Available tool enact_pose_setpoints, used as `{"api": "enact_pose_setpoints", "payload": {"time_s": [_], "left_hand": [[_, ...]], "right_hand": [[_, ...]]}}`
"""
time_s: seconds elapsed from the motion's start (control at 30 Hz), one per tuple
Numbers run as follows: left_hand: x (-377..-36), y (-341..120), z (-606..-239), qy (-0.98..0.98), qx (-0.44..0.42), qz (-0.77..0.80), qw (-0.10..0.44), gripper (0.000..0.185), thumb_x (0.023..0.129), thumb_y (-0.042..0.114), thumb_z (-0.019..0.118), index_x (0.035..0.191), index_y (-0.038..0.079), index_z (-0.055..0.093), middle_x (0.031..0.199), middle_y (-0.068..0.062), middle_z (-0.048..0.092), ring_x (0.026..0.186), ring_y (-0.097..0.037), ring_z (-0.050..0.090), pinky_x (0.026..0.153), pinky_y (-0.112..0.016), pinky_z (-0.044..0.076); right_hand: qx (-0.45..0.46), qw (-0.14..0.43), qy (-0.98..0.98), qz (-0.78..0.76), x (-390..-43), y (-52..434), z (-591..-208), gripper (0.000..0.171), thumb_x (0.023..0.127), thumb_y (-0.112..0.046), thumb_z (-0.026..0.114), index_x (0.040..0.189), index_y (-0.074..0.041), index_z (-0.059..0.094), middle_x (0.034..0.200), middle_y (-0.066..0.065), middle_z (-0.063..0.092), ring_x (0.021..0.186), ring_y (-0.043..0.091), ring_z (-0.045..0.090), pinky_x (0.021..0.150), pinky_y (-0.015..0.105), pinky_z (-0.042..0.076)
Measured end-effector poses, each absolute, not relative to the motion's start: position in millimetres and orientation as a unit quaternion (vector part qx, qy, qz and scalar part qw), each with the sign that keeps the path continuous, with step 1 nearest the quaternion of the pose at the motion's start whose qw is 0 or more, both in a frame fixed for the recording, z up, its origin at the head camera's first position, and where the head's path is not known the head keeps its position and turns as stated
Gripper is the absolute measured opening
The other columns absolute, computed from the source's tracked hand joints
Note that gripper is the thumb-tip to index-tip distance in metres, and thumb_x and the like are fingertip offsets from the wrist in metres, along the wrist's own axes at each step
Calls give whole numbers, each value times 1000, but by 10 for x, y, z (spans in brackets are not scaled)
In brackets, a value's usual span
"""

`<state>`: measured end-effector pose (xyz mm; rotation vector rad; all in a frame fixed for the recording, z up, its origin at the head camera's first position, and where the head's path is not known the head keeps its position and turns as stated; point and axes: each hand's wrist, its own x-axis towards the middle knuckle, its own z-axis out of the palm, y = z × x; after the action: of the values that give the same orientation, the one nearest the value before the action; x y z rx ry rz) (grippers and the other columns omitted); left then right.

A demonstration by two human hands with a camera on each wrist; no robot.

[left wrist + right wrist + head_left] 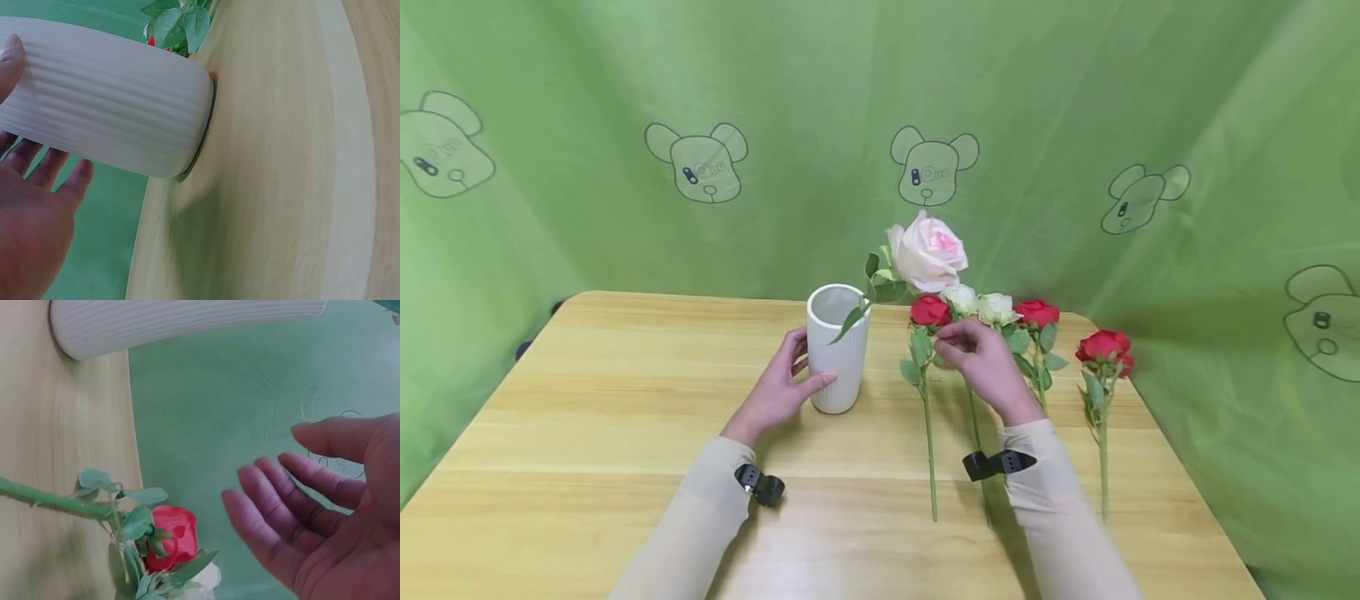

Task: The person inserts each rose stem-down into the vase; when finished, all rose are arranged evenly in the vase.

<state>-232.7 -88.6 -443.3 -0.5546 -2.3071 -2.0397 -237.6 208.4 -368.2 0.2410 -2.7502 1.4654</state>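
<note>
A vase (847,360) stands toward the table's (625,400) far edge, one rose (927,252) leaning rightward over its rim; other roses (930,311) lie right, the outermost near the far right corner.

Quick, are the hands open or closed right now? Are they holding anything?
Left hand: closed around the white vase, holding it.
Right hand: open, holding nothing.

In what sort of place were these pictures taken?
Probably a curtained recording booth: green fabric with printed cartoon faces hangs behind a wooden table, and black wrist cameras are worn.
</note>
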Motion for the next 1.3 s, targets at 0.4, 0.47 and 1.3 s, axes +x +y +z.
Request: {"api": "enact_pose_setpoints", "payload": {"time_s": [0.4, 0.47, 1.3], "left_hand": [[-2345, -870, -4468, -709, -174, -684, 2, 73, 86, 0, 72, 147, 1, 32, 151, -20, 36, 139, -29, 34, 115, -35, 29], [-2344, -872, -4472, -705, -176, -687, 2, 73, 86, -1, 72, 147, 1, 32, 151, -21, 35, 139, -31, 34, 115, -37, 29], [-2354, -887, -4460, -709, -169, -685, -3, 71, 85, 0, 74, 144, 2, 35, 149, -18, 39, 137, -28, 37, 114, -35, 31]], "right_hand": [[37, -55, -909, 411, -2328, 2142, -3939, 33, 89, -14, 70, 115, 4, 60, 106, 15, 63, 94, 30, 60, 78, 37, 56], [25, -71, -911, 407, -2317, 2135, -3977, 37, 89, -14, 71, 118, 5, 58, 105, 17, 62, 91, 31, 61, 76, 39, 56], [-54, -136, -918, 368, -2310, 1952, -4312, 15, 88, -11, 73, 80, -1, 66, 70, 11, 67, 57, 24, 65, 55, 34, 58]]}}
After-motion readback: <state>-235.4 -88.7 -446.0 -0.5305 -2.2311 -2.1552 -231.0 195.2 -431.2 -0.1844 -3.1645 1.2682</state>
